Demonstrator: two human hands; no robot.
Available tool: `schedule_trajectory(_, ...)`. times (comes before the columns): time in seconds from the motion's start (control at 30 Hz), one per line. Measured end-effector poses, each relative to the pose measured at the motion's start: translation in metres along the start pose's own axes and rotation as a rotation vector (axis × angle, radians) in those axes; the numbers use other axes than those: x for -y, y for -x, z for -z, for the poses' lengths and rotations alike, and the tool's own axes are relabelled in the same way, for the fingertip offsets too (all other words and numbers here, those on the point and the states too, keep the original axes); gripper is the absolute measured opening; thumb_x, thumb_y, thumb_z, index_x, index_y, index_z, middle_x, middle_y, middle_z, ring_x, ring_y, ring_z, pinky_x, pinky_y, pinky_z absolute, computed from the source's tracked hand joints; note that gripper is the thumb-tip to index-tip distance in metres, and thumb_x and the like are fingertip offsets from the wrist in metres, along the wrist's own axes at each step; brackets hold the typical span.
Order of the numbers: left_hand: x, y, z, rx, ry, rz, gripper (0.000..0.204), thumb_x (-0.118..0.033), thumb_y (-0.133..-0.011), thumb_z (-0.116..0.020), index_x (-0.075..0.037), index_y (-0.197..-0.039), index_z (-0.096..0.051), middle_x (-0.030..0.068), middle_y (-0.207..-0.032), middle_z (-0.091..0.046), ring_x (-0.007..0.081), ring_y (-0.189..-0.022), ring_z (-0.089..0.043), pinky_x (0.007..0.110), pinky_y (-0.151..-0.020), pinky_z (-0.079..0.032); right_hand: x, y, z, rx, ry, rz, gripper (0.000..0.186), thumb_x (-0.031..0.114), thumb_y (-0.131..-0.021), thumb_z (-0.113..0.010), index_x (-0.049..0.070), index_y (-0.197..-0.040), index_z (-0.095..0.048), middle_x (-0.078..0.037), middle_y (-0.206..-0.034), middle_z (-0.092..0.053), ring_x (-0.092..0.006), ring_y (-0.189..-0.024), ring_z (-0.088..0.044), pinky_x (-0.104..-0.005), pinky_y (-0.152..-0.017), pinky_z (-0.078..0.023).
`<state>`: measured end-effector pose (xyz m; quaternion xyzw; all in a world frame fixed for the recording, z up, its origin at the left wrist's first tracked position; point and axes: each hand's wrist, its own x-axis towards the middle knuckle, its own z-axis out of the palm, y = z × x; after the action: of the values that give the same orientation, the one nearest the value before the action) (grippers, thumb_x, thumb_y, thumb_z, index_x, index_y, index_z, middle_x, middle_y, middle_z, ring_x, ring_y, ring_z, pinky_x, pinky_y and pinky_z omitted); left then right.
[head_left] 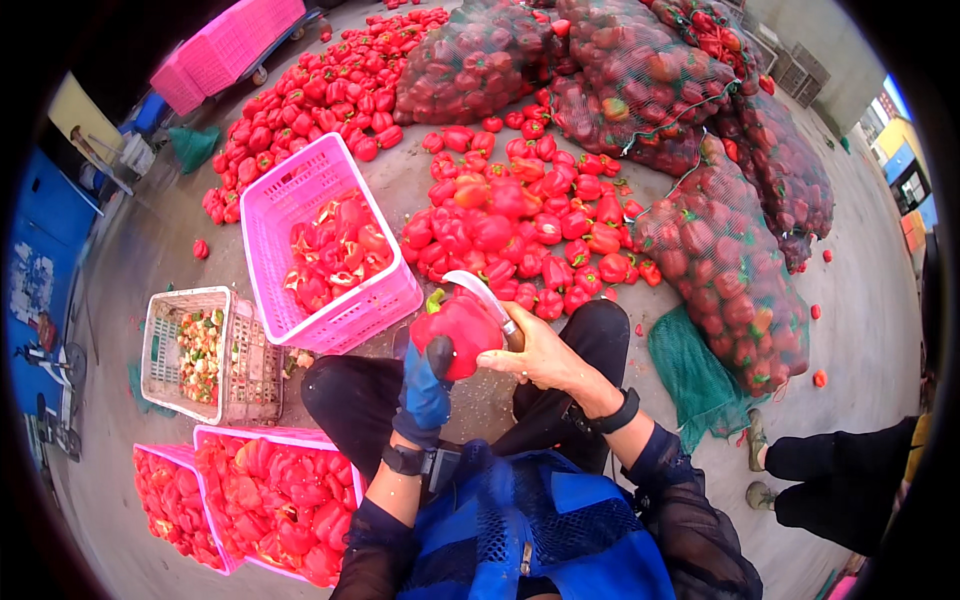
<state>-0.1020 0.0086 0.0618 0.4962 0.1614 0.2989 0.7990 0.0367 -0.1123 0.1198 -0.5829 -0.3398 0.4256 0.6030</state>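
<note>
A large red bell pepper [462, 328] with a green stem is held up over my lap. My left hand [424, 388], in a blue glove with dark fingertips, is closed on its left side. My bare right hand [550, 356] grips a knife with a curved blade [474, 287], its handle in my fist. The blade arches over the pepper's top, near the stem; whether it touches the skin I cannot tell. My right thumb rests against the pepper's right side. To the left stands a pink crate [400, 305] holding cut red pepper pieces.
A whitish crate [270, 372] holds stems and cores. Two pink crates [205, 437] full of pepper pieces sit at lower left. Loose whole peppers [530, 220] lie ahead. Stuffed mesh sacks [735, 285] and a green net [690, 375] are at right, near another person's legs [835, 465].
</note>
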Motion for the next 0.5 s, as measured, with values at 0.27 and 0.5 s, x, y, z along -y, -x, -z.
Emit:
schedule_trajectory(0.27, -0.026, 0.01, -0.025, -0.22, -0.712, -0.02, 0.064, -0.021, -0.081, -0.075, 0.001, -0.132, -0.043, 0.0123, -0.119, -0.056, 0.0192, -0.106, -0.057, 0.033, -0.092, -0.048, -0.045, 0.006, -0.006, 0.007, -0.113, -0.109, 0.076, 0.01, -0.075, -0.079, 0.002, -0.139, -0.038, -0.004, -0.119, -0.053, -0.0116, -0.106, -0.053, -0.0274, -0.088, -0.047)
schedule_trajectory(0.5, -0.002, 0.015, -0.012, -0.22, -0.559, 0.057, 0.065, -0.018, -0.08, -0.075, 0.001, -0.132, -0.041, 0.014, -0.122, -0.055, 0.0218, -0.11, -0.055, 0.036, -0.094, -0.047, -0.038, 0.012, 0.009, 0.07, 0.084, -0.084, 0.078, 0.01, -0.076, -0.077, -0.001, -0.141, -0.035, -0.009, -0.112, -0.062, -0.0113, -0.093, -0.06, -0.0287, -0.079, -0.052)
